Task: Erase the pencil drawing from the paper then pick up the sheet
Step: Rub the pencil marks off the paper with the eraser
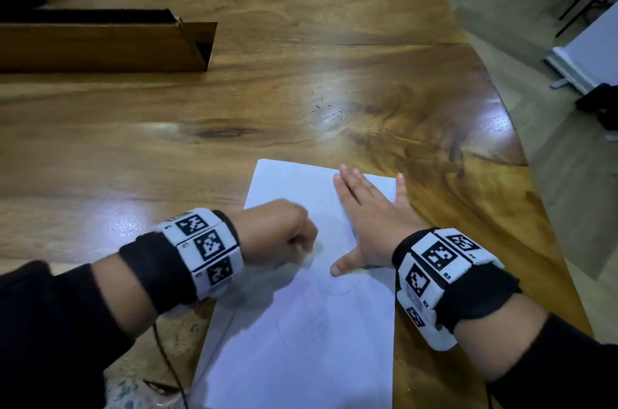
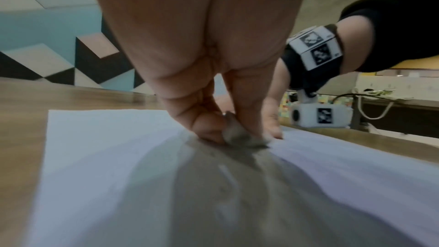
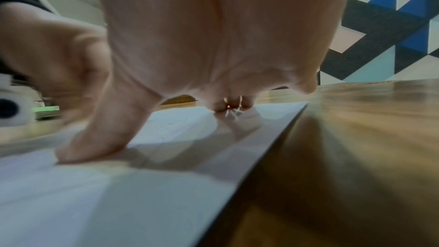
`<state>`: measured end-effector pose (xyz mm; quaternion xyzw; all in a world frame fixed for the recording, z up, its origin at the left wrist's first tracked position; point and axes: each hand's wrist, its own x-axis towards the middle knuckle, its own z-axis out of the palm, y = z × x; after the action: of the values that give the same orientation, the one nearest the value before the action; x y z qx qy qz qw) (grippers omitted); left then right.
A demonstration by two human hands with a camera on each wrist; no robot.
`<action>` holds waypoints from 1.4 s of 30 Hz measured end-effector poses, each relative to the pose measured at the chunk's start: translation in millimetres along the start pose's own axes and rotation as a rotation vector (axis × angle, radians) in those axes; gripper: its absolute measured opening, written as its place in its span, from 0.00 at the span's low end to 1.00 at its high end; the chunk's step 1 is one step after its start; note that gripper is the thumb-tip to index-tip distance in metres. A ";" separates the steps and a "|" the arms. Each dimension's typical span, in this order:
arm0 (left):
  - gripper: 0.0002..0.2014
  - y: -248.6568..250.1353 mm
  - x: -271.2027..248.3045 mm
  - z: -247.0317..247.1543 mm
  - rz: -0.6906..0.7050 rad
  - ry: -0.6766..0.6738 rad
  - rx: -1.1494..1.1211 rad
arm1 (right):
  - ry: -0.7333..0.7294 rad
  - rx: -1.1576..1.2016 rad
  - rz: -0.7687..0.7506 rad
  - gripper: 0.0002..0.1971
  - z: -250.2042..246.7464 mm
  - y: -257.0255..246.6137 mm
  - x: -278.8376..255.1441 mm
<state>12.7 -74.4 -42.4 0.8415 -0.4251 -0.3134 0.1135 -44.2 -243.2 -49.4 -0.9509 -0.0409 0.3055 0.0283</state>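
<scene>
A person works at a white sheet of paper (image 1: 301, 325) lying flat on a wooden table (image 1: 301, 74), near its front right edge. The left hand (image 1: 279, 234) is curled into a tight pinch around a small, grubby eraser (image 2: 240, 135), whose tip is pressed to the page about midway up; blur around that hand suggests rubbing in progress. The right hand (image 1: 371, 218) lies flat with fingers straight and thumb spread, pressing the upper right part of the sheet down and holding nothing. Faint pencil lines (image 1: 317, 318) remain visible on the lower half of the paper, and traces show near the eraser, so the erasing looks only partly done; how much of the drawing has gone cannot be told. The sheet is not yet lifted, and that step is left once the marks are cleared. A wooden box (image 1: 100, 40) sits at the table's far left, well apart from the work.
</scene>
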 end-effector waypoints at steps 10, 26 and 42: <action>0.08 1.0 -36.3 25.5 0.059 -0.069 -0.075 | 0.019 0.010 0.000 0.70 1.9 1.2 1.0; 0.06 8.7 43.4 -25.6 -0.274 0.382 -0.110 | 0.011 -0.019 0.040 0.68 2.0 2.1 0.5; 0.06 22.6 32.2 -11.4 -0.071 0.132 -0.069 | 0.029 0.013 0.039 0.68 5.5 3.7 1.9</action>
<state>19.5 -114.4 -37.1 0.8706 -0.3755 -0.2753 0.1589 -45.6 -246.5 -55.2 -0.9557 -0.0201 0.2923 0.0293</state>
